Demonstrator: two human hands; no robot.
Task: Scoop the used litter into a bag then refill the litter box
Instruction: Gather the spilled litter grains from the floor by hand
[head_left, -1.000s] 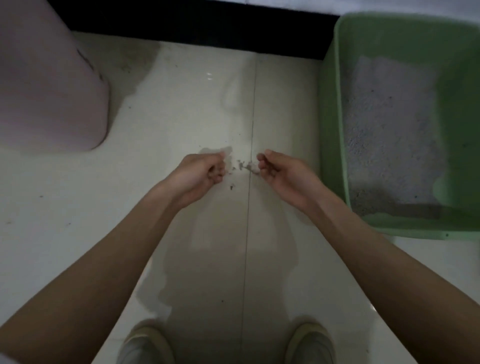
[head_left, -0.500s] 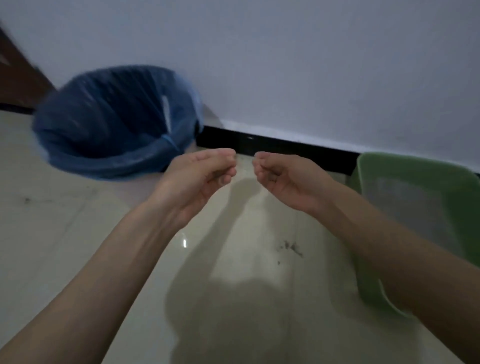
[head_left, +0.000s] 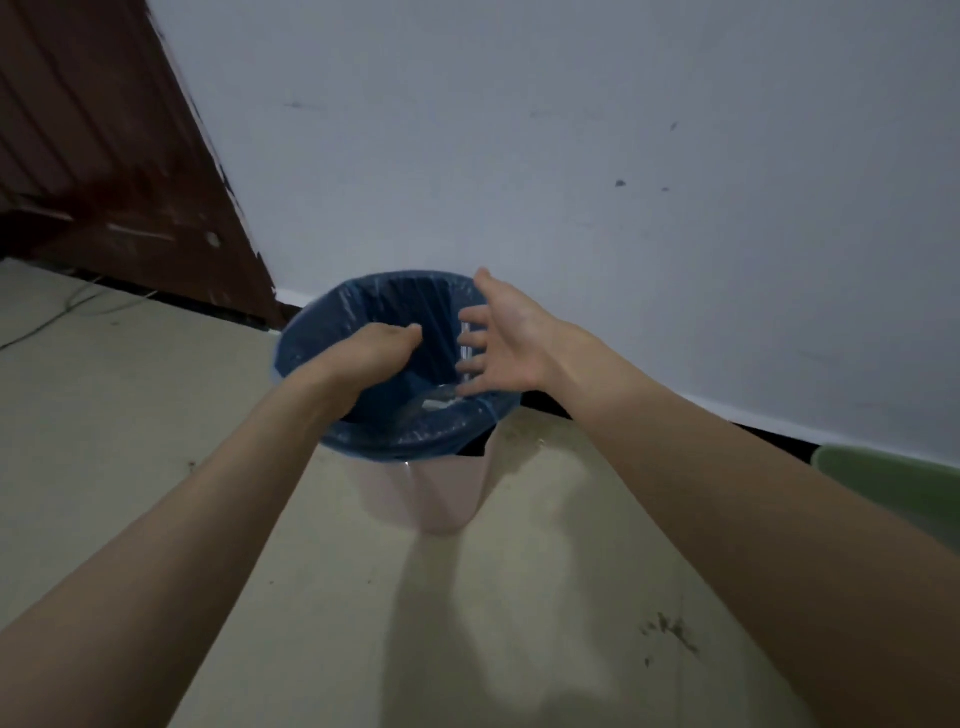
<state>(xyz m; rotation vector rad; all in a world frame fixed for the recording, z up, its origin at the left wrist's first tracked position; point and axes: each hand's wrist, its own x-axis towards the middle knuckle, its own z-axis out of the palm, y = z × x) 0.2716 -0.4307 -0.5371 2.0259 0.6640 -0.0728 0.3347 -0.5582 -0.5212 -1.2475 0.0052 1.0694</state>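
Note:
A pale pink bin (head_left: 431, 499) lined with a blue bag (head_left: 395, 441) stands by the wall in the head view. My left hand (head_left: 369, 358) hangs over the bag's mouth, fingers curled downward; what it holds is hidden. My right hand (head_left: 498, 338) is over the bag's right rim, palm turned left, fingers spread and empty. A corner of the green litter box (head_left: 893, 483) shows at the right edge, partly behind my right forearm. A few dark litter crumbs (head_left: 670, 629) lie on the floor tiles.
A white wall with a dark skirting strip (head_left: 769, 436) runs behind the bin. A dark red door (head_left: 114, 171) fills the upper left. A thin cable (head_left: 62, 312) lies on the floor at the far left.
Both hands rose from the spilled litter on the floor and moved left over the blue bag. The right hand has gone from pinched to spread. The view swung up and left.

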